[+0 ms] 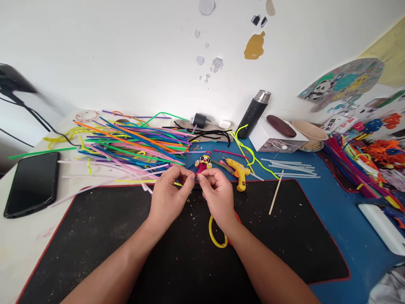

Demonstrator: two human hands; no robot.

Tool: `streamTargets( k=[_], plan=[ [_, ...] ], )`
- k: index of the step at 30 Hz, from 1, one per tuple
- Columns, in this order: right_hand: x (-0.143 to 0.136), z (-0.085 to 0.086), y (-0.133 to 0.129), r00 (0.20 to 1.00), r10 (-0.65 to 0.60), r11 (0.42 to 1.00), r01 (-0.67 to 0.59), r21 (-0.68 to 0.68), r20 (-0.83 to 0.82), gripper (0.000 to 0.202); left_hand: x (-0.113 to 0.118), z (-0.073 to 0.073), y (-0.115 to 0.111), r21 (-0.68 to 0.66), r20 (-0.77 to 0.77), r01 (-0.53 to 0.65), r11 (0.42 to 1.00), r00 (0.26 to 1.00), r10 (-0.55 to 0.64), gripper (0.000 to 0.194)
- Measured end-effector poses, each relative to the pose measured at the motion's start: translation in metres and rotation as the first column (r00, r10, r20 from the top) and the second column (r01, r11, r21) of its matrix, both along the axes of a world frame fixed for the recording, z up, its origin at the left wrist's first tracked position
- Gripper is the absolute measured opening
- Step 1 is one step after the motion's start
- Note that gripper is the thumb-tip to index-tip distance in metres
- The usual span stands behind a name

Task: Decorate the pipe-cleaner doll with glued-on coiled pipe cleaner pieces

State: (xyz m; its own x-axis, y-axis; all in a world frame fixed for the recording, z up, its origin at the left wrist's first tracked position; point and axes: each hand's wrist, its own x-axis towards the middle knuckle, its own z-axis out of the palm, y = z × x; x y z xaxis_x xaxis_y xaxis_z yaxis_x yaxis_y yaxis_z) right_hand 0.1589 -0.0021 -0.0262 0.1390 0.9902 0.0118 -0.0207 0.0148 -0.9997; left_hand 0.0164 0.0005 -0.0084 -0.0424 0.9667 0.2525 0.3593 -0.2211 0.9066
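Left hand (171, 192): thumb and forefinger tips pinched together; whether anything is between them, cannot tell.
Right hand (220, 196): fingers curled, thumb tip at doll's lower end; grip on it, cannot tell.
Doll (203, 162): just beyond and between both sets of fingertips.
Doll axis: lengthwise away from the person, head at far end, slightly rightward.
Glue gun (238, 172): right of doll.
Pipe cleaners (136, 141): heaped, left.

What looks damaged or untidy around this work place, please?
The white wall looks marred, perhaps by peeling: a mustard-brown patch and smaller grey patches break its plain surface. The black mat looks dirty, because its surface is speckled with white.
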Motion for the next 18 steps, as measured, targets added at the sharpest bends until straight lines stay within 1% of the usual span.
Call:
streamTargets(
  k=[6, 18],
  plan=[
    [0.0, -0.0019, -0.0009, 1.0, 0.002, 1.0, -0.001, 0.004, -0.03, 0.028, 0.0009, -0.0003, 0.0001, -0.002, 0.01, 0.005, 1.0, 1.0, -0.005, 0.018],
    [-0.0004, -0.0028, -0.0004, 0.998, -0.001, 1.0, 0.0, -0.011, -0.058, 0.033, 0.0016, 0.002, 0.0009, 0.003, 0.003, -0.001, 1.0, 1.0, 0.001, 0.019]
  ],
)
